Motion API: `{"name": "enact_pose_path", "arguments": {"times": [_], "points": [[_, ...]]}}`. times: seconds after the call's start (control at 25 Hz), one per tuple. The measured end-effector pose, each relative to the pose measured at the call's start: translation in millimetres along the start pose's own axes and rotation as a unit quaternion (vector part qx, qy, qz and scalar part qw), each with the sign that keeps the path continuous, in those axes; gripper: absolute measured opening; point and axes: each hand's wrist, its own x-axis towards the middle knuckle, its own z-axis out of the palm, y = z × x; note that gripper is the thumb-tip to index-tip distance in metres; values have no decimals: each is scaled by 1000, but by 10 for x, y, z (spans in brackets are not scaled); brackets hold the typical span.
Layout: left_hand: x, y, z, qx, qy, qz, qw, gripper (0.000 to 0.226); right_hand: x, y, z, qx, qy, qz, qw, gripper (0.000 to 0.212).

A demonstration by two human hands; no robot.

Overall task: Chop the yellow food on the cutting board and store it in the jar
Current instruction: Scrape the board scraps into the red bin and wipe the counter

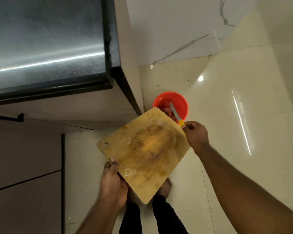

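A wooden cutting board (pixel 142 149), stained and wet, hangs above the floor with its far corner over a red bucket (pixel 181 102). My left hand (pixel 112 181) grips the board's near left edge, thumb on top. My right hand (pixel 195 134) holds a knife (pixel 176 114) with a yellow handle at the board's far right edge, its blade pointing over the bucket. Scraps lie inside the bucket. The board carries no yellow food, and no jar is in view.
A steel-topped counter (pixel 46 44) with a dark edge fills the upper left, cabinet fronts (pixel 24 166) below it. Glossy cream floor tiles (pixel 227 98) spread to the right. My bare foot (pixel 165 187) and dark trouser legs stand under the board.
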Motion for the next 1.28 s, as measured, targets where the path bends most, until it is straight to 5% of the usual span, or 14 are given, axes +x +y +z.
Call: {"name": "enact_pose_path", "arguments": {"times": [0.44,0.68,0.92,1.08,1.28], "points": [[-1118,777,-863,2,-75,14,997,33,-2534,-1079,-112,78,-65,-165,981,19],[-1518,1299,-1883,-30,-97,23,995,40,-3777,-1718,248,-10,-90,-276,957,14],[-1766,1937,-2872,-58,-117,95,987,42,-4545,-2495,376,-114,-29,-397,910,24],[-1767,2260,-3273,-47,-104,118,986,47,-4367,-2806,136,-215,121,-340,908,37],[-1601,2663,-3440,-36,-74,130,988,47,-4176,-3088,259,-165,35,-256,952,43]]}}
